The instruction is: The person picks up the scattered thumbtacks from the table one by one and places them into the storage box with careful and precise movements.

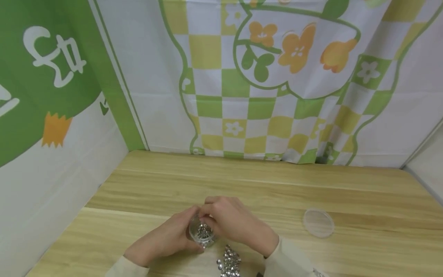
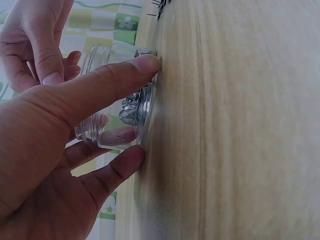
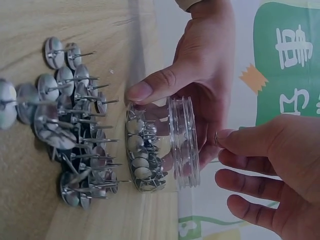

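Observation:
A clear jar [image 3: 184, 142] stands on the table with several silver thumbtacks [image 3: 142, 155] in its bottom. My left hand [image 1: 169, 234] grips the jar, thumb on the near side and fingers around the far side, low on its wall. Just over the jar's mouth is my right hand [image 1: 235, 223]. Its thumb and index finger pinch a small thumbtack [image 3: 216, 138], of which only a thin metal edge shows; the other fingers are loosely bent. Beside the jar a pile of thumbtacks [image 1: 230, 263] lies on the table, most with their pins pointing up.
A round clear lid [image 1: 318, 223] lies flat on the wood-grain table [image 1: 173, 181], to the right of the hands. Behind the table hangs a green, yellow and white checked cloth [image 1: 235, 107], with another printed cloth [image 1: 69, 127] on the left.

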The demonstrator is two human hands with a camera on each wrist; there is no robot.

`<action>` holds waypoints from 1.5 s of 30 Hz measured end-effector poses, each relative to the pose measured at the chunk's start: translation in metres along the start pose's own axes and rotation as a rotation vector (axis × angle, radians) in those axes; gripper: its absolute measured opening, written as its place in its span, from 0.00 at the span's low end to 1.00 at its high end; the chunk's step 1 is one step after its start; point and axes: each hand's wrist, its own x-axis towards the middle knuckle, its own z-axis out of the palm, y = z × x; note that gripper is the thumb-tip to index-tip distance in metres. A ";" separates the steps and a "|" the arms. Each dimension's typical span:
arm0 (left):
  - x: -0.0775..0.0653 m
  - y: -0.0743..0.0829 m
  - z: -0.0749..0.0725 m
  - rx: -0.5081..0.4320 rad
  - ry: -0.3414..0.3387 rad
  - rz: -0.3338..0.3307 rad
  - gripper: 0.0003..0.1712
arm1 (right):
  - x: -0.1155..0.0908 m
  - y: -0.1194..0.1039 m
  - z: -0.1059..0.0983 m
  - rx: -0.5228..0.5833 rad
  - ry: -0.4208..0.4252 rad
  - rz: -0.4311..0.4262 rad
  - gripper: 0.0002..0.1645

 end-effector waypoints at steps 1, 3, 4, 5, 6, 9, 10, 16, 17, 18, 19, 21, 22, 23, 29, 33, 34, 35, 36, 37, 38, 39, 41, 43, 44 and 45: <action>0.000 0.000 -0.001 0.001 0.000 0.001 0.40 | 0.000 0.000 0.000 0.001 -0.001 0.002 0.04; 0.001 0.001 -0.001 0.007 0.001 0.001 0.40 | 0.001 -0.001 -0.001 0.002 -0.003 0.005 0.05; 0.001 0.001 -0.002 0.007 0.001 -0.001 0.40 | 0.001 -0.001 -0.001 0.000 -0.003 0.006 0.05; 0.001 0.002 -0.002 0.007 0.000 -0.002 0.41 | 0.001 -0.001 -0.001 -0.001 -0.004 0.008 0.05; 0.001 0.002 -0.002 0.007 -0.001 -0.005 0.41 | 0.001 -0.001 -0.001 0.001 -0.006 0.010 0.05; 0.001 0.002 -0.002 0.000 -0.005 -0.010 0.41 | 0.001 -0.001 -0.001 0.014 -0.011 0.011 0.05; 0.001 0.002 -0.002 -0.003 -0.005 -0.009 0.41 | 0.001 -0.001 -0.001 0.018 -0.013 0.011 0.05; 0.000 0.002 0.000 -0.008 -0.006 -0.007 0.41 | 0.000 -0.001 -0.002 0.032 -0.024 0.006 0.06; 0.000 0.002 0.000 -0.010 -0.006 -0.008 0.41 | 0.000 -0.001 -0.002 0.030 -0.024 0.004 0.06; 0.000 0.002 0.000 -0.012 -0.007 -0.010 0.42 | 0.000 -0.001 -0.002 0.028 -0.024 0.003 0.06; -0.001 0.002 0.001 -0.013 -0.008 -0.013 0.42 | 0.000 -0.001 -0.003 0.025 -0.023 0.002 0.06; -0.001 0.002 0.000 -0.008 -0.007 -0.014 0.41 | -0.001 -0.001 -0.004 0.021 -0.019 -0.001 0.06; -0.001 0.002 0.000 -0.006 -0.005 -0.013 0.41 | -0.001 -0.001 -0.004 0.020 -0.017 -0.002 0.06; -0.001 0.002 0.000 0.000 -0.004 -0.013 0.41 | -0.001 -0.001 -0.005 0.018 -0.015 -0.003 0.06; 0.000 0.002 -0.001 0.002 -0.009 -0.009 0.41 | -0.003 -0.003 -0.007 0.013 -0.012 -0.008 0.05; 0.000 0.002 -0.002 -0.001 -0.001 0.000 0.40 | -0.006 -0.004 -0.010 0.000 -0.005 -0.011 0.04; 0.000 0.002 -0.002 -0.002 0.002 0.007 0.40 | -0.007 -0.004 -0.011 -0.002 -0.002 -0.010 0.04; 0.000 0.002 -0.003 -0.004 0.003 0.008 0.40 | -0.009 -0.005 -0.012 -0.002 0.002 -0.007 0.04; 0.001 0.002 -0.003 -0.004 0.004 0.011 0.40 | -0.010 -0.005 -0.013 -0.005 0.007 -0.003 0.04; 0.001 0.002 -0.003 -0.007 0.002 0.013 0.40 | -0.012 -0.005 -0.014 0.000 0.011 0.003 0.04; 0.001 0.002 -0.003 -0.009 0.000 0.008 0.40 | -0.014 -0.005 -0.014 0.005 0.015 0.006 0.04; 0.001 0.001 -0.003 -0.007 -0.001 0.014 0.41 | -0.015 -0.004 -0.015 0.006 0.020 0.007 0.03; 0.001 0.001 -0.002 -0.011 -0.005 0.004 0.41 | -0.019 -0.004 -0.017 0.009 0.023 0.007 0.03; 0.001 0.001 -0.002 -0.016 -0.004 0.001 0.42 | -0.023 -0.003 -0.019 0.016 0.021 0.002 0.03; 0.000 0.001 -0.002 -0.018 -0.002 0.000 0.42 | -0.026 -0.003 -0.019 0.014 0.020 -0.001 0.03; 0.000 0.001 -0.003 -0.022 0.000 -0.002 0.42 | -0.028 -0.003 -0.020 0.014 0.020 -0.004 0.03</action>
